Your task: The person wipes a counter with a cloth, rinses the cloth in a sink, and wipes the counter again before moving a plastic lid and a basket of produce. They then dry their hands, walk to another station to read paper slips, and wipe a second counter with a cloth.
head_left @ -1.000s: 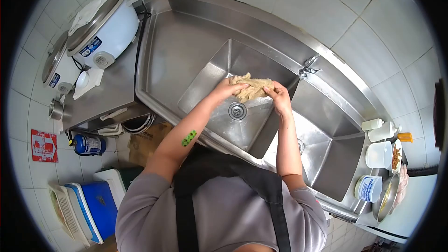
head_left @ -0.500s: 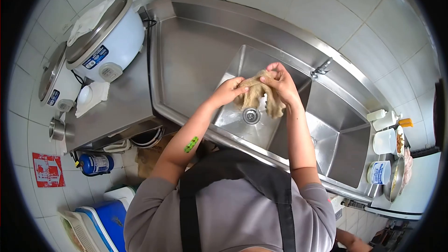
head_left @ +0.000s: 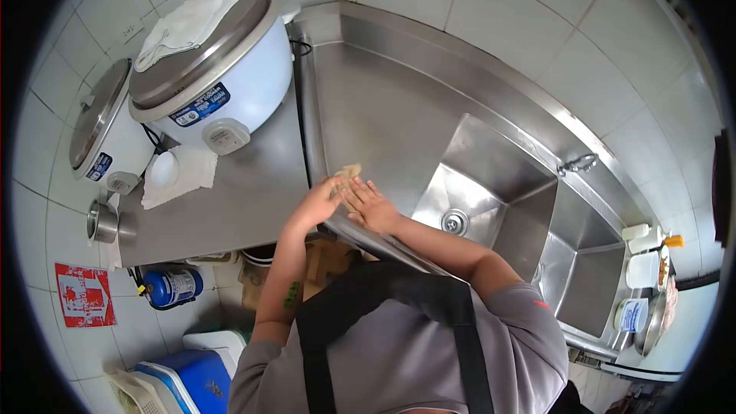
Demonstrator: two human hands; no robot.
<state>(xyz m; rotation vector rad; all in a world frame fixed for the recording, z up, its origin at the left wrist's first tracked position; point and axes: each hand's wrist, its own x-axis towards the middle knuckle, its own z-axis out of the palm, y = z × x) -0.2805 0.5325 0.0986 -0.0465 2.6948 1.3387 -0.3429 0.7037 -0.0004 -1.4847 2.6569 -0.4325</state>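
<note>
Cloth and hands, head view. I am seeing a beige cloth (head_left: 349,175) lying on the steel drainboard (head_left: 383,107), at about 9 o'clock from the sink basin (head_left: 491,176) and close to the front edge. Most of it is hiding under the hands.

The right hand (head_left: 372,207) is lying palm down with fingers spread, gripping nothing. That flat pose, I judge, is pressing the cloth against the steel. The left hand (head_left: 318,201) is touching the cloth's near edge with fingers half curled (whether it is pinching the fabric I cannot tell).

Surface: the drainboard is meeting a lower steel counter (head_left: 230,207) at 9 o'clock. A large rice cooker (head_left: 222,84) is standing there with a folded towel (head_left: 188,27) resting on its lid. A second cooker (head_left: 107,130) is standing beside it, and a white paper sheet (head_left: 184,172) is lying in front.

Room: a tap (head_left: 576,162) is projecting at 3 o'clock and white wall tiles (head_left: 498,8) are running behind. A blue canister (head_left: 172,287) is lying below the counter.
</note>
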